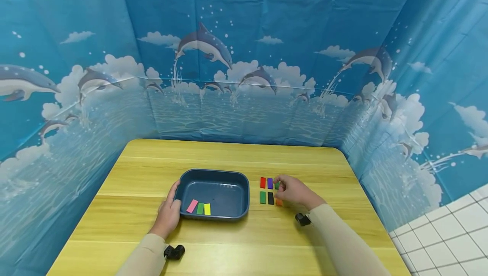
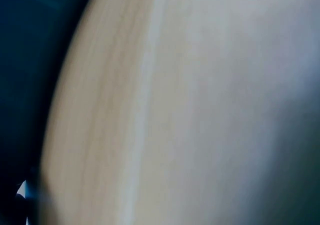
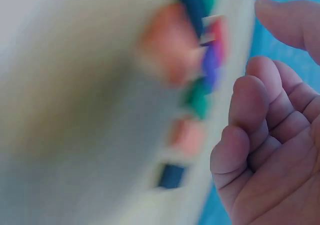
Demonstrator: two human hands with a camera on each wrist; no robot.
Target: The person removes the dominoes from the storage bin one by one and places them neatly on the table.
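Small flat green block (image 1: pixel 277 185), under right hand (image 1: pixel 293 192)

head: I see bright, even light, soft shadows under the tray (image 1: pixel 244 208), mild sheen on the table (image 1: pixel 228 157), edges bowed by the wide lens | left wrist: I get only blur, dark at left | right wrist: fingers (image 3: pixel 252 105) sharp, coloured blocks (image 3: pixel 197 100) smeared

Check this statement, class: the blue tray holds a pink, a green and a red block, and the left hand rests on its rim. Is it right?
Not quite. The head view shows the blue tray holding a pink block, a green block and a yellow block, not a red one. The left hand does rest on its rim.
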